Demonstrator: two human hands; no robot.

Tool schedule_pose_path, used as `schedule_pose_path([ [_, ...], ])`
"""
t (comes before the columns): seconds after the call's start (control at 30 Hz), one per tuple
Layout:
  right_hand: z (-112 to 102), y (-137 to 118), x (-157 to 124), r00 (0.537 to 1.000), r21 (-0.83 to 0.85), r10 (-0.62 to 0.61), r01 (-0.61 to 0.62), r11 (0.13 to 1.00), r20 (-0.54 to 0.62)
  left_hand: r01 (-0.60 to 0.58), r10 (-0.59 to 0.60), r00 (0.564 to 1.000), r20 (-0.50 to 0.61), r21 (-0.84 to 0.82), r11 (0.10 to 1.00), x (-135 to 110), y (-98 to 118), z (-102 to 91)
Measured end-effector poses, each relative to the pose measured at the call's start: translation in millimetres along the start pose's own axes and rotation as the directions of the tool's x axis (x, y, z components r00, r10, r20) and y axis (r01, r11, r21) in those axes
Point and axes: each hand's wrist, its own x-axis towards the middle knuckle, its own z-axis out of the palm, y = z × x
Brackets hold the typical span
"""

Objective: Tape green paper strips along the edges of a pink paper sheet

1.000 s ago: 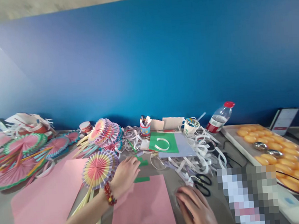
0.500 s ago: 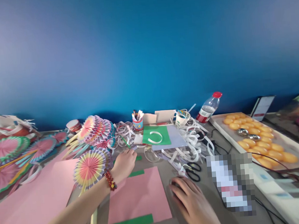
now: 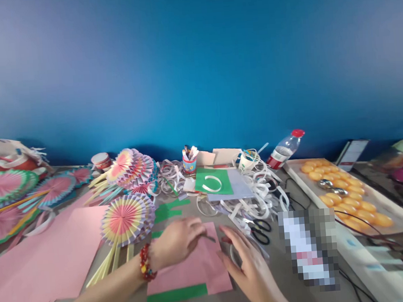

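My left hand (image 3: 179, 240), with a red bead bracelet on the wrist, hovers over a pink paper sheet (image 3: 190, 270). Its fingers are pinched on a thin dark stick-like thing that I cannot make out. My right hand (image 3: 247, 261) is at the sheet's right edge, fingers stretched out and apart, holding nothing. A green strip (image 3: 176, 295) lies along the sheet's near edge. A round pleated paper fan (image 3: 125, 219) on pale sticks lies just left of my left hand. Black scissors (image 3: 261, 225) lie just beyond my right hand.
More paper fans (image 3: 133, 168) and large pink sheets (image 3: 38, 254) cover the left. White paper strips (image 3: 260, 193), a green card (image 3: 213, 181), a pen cup (image 3: 189, 162) and a bottle (image 3: 285, 149) stand behind. A tray of orange pieces (image 3: 347, 190) is at right. A blue wall backs the table.
My left hand has drawn back from the green scraps toward me, now pinching a thin thing over the pink sheet. My right hand has lifted and opened beside it.
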Motion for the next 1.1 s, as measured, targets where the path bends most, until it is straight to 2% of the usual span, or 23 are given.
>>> schedule_pose_path([
  [0.07, 9, -6, 8, 0.998, 0.074, 0.001, -0.006, 0.997, 0.069, -0.025, 0.025, 1.000, -0.010, -0.043, 0.999, -4, 8, 8.2],
  [0.13, 15, -11, 16, 0.987, 0.157, 0.026, -0.051, 0.986, 0.156, 0.000, -0.002, 1.000, -0.025, -0.070, 0.998, -7, 10, 13.7],
  [0.27, 18, -13, 29, 0.949, 0.236, 0.178, -0.241, 0.942, 0.259, 0.104, -0.120, 0.992, -0.043, -0.266, 0.958, -15, 5, 8.1],
  [0.37, 12, -8, 32, 0.901, 0.283, 0.287, -0.383, 0.879, 0.326, 0.241, -0.251, 0.967, 0.045, -0.488, 0.839, -25, -3, -2.6],
  [0.43, 9, -2, 30, 0.874, 0.296, 0.336, -0.444, 0.846, 0.351, 0.344, -0.337, 0.933, 0.123, -0.570, 0.746, -34, -10, -6.2],
  [0.57, 7, 8, 22, 0.843, 0.309, 0.385, -0.506, 0.805, 0.375, 0.471, -0.478, 0.861, 0.174, -0.624, 0.623, -49, -23, -0.7],
  [0.67, 9, 12, 20, 0.824, 0.346, 0.397, -0.540, 0.767, 0.405, 0.490, -0.506, 0.843, 0.185, -0.654, 0.576, -53, -28, 6.9],
  [0.77, 8, 15, 23, 0.830, 0.368, 0.396, -0.537, 0.759, 0.394, 0.482, -0.498, 0.848, 0.182, -0.657, 0.580, -49, -28, 9.9],
  [0.9, 5, 18, 27, 0.863, 0.375, 0.396, -0.495, 0.784, 0.313, 0.455, -0.474, 0.867, 0.152, -0.627, 0.632, -42, -25, 5.3],
  [1.0, 0, 19, 27, 0.872, 0.410, 0.425, -0.489, 0.770, 0.241, 0.438, -0.461, 0.880, 0.116, -0.572, 0.693, -39, -24, -6.3],
  [1.1, -8, 20, 25, 0.872, 0.448, 0.454, -0.486, 0.751, 0.185, 0.453, -0.500, 0.866, 0.001, -0.423, 0.785, -36, -33, -27.1],
])
